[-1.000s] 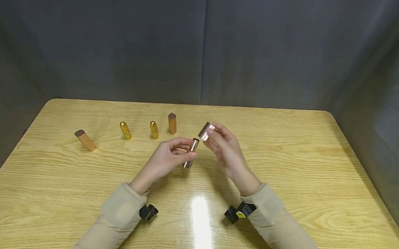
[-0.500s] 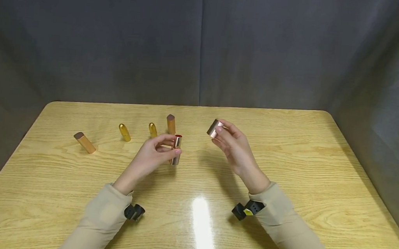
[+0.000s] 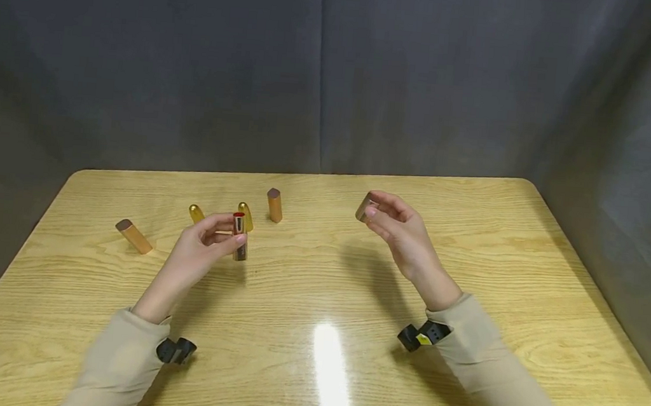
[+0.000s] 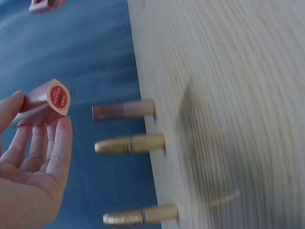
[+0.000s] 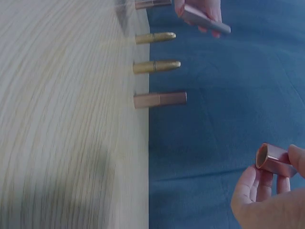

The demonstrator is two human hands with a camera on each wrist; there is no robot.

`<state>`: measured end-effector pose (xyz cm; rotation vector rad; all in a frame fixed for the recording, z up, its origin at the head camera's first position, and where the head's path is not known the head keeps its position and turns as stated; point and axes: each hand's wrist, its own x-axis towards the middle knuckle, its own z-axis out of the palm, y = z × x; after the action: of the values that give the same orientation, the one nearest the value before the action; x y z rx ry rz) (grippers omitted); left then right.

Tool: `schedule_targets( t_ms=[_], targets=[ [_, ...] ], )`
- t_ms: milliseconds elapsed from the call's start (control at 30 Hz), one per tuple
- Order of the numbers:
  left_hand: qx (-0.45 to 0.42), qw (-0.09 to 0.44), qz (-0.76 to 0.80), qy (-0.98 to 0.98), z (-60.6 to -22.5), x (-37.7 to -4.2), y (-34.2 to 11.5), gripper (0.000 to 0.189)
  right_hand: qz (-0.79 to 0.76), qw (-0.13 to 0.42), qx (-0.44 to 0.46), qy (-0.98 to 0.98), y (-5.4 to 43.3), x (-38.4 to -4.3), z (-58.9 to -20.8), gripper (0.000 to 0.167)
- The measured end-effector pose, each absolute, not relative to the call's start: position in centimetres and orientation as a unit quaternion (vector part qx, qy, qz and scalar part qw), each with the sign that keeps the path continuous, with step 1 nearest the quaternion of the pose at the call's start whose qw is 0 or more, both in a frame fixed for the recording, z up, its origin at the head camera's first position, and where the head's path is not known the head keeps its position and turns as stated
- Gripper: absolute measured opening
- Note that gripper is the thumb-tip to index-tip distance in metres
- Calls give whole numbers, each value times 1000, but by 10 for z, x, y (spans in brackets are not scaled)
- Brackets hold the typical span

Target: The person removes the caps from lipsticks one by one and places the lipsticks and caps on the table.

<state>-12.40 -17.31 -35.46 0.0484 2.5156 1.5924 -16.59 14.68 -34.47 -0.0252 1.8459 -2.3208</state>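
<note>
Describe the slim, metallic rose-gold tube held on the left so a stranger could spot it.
Find the pale wooden table; over its left half is the person's left grip. Pinched there, nearly upright, is the metallic rose-gold tube. Red at its top distinguishes it from the gold, bullet-shaped tubes behind.

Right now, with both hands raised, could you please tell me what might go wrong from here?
The cap, pinched by the right hand, could slip onto the table. The left hand, gripping the uncapped lipstick near the upright gold tubes, might knock one over if it dips.
</note>
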Motion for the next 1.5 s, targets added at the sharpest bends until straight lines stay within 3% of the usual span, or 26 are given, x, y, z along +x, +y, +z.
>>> schedule_targets(
  t_ms=[500,1067,1500],
  targets=[
    [-32,39,513,857,-351,-119,-218,63,-754,59,-30,654,184,-178,-350,25],
    [-38,-48,533,844,-355,-122,-247,51,-620,-20,-51,783,218,-186,-360,28],
    [-53,-86,617,780,-350,-116,-268,44,-588,-7,-45,808,240,-188,-361,33]
  ],
)
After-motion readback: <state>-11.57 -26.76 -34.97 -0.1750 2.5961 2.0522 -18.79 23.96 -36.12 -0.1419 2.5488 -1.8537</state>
